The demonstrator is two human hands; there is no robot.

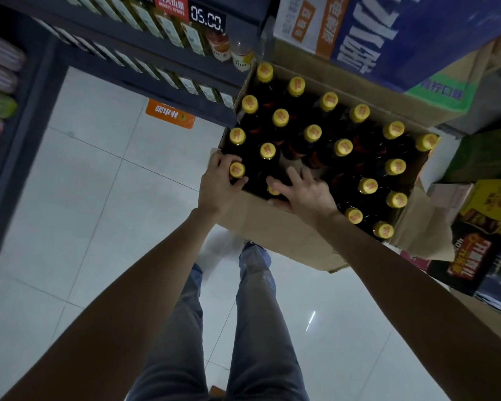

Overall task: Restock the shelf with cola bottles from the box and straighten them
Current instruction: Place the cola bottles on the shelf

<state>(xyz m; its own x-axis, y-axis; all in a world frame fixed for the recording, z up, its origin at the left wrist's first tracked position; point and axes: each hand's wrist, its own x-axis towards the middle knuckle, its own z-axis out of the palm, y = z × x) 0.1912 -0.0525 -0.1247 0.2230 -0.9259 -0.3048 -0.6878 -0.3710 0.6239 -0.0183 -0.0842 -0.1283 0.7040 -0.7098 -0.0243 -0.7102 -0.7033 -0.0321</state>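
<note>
Head view looks straight down on an open cardboard box (275,227), plain brown and matte, its flaps folded outward. Inside it stand dark cola bottles (313,134) in rows, upright, each topped with a round yellow cap printed in orange; a few gaps show toward the box's near edge. The left hand (219,185) sits at the box's near-left corner, fingers and thumb curled round the neck of the corner bottle (237,170) just under its cap. The right hand (304,192) lies just beside it along the same near edge, fingers spread over a bottle cap (273,191) that is mostly hidden; I cannot tell whether it grips that bottle or only rests on it. Beyond the box, a dark shelf (168,79) carries rows of pale-labelled bottles and a digital price tag (206,17). Printed glossy cartons (388,36) are stacked to the box's far right side. Pale smooth floor tiles (99,169) spread to the box's left.
</note>
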